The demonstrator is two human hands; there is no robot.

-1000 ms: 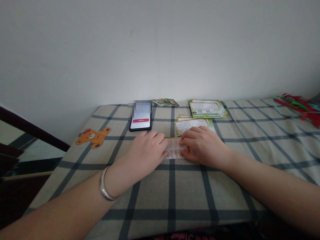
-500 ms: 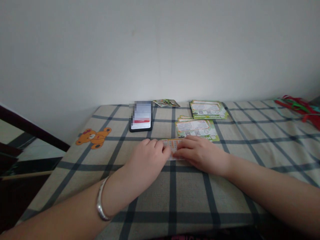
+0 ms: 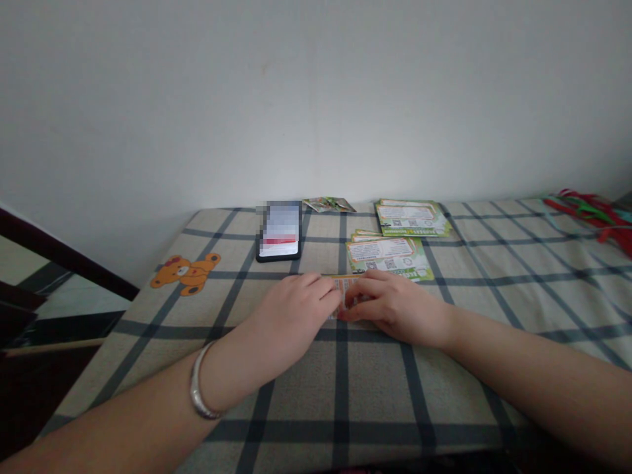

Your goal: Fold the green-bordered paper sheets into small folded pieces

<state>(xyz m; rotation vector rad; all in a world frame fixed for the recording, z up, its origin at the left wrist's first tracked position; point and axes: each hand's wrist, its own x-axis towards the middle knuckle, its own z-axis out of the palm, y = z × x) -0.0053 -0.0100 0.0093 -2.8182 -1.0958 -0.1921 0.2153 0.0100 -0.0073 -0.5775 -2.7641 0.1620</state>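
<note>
A small printed sheet (image 3: 348, 288) in orange and white lies on the checked tablecloth between my hands, mostly covered by them. My left hand (image 3: 299, 306), with a silver bangle at the wrist, curls its fingers over the sheet's left part. From the other side my right hand (image 3: 395, 304) has its bent thumb and forefinger on the sheet, the tips near its lower edge. Just behind my right hand is a loose stack of green-and-white printed cards (image 3: 382, 253), its front edge partly hidden.
A second card stack (image 3: 412, 214) sits further back, overlapping the first. A phone (image 3: 280, 240) with a lit, partly blurred screen lies left of a crumpled green wrapper (image 3: 328, 205) by the wall. A bear cutout (image 3: 185, 273) is at left; red and green items (image 3: 600, 214) are at right.
My left hand has shifted slightly right along the sheet. My right forefinger and thumb have spread a little, showing more of the sheet. The cards and phone stay in place.
</note>
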